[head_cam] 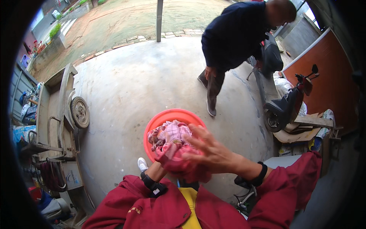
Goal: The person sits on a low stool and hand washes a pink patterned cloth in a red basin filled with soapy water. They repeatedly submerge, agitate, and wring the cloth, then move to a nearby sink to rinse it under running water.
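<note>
A heap of damp-looking laundry fills a red plastic basin (155, 118) on the concrete floor in front of me. A pink checked cloth (175, 130) lies on top of it. Nearer to me a red cloth (183, 166) is bunched up over the basin's near rim. My left hand (159, 169) reaches into this red cloth and bears it; its fingers are mostly hidden by the folds. Above the cloth's right side is my right hand (210, 150), slightly blurred, its fingers spread apart. Whether its fingertips touch the cloth I cannot tell.
A person in dark clothes (233, 34) stands ahead to the right, bent beside an electric scooter (270, 83). Flattened cardboard (297, 134) lies at the right. On the left is a cart (54, 106) with a spoked wheel (80, 112). A metal post (159, 21) rises at the floor's far edge.
</note>
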Demonstrator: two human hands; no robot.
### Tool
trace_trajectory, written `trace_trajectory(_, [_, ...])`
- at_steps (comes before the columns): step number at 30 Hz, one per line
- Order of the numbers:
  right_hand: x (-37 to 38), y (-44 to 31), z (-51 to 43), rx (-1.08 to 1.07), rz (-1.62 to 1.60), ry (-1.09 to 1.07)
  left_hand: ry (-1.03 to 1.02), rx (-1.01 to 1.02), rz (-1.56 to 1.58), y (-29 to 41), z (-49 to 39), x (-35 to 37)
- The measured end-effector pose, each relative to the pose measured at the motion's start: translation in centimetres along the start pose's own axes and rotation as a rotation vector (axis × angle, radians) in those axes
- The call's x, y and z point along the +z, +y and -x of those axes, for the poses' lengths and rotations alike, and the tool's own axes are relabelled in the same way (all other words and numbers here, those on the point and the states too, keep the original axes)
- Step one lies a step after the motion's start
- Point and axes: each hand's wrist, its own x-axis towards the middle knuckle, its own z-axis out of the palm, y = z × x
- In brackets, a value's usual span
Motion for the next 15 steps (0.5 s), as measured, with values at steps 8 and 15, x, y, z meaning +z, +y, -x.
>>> trace_trajectory(8, [2.6, -1.6, -7.3, -0.329, 0.018, -0.460, -0.004, -0.228, 0.481, -1.2, 2.4, 1.0])
trace_trajectory(15, [4.4, -0.5, -6.0, -0.137, -0.233, -0.184, 0.080, -0.463, 1.005, -1.7, 2.0, 1.2])
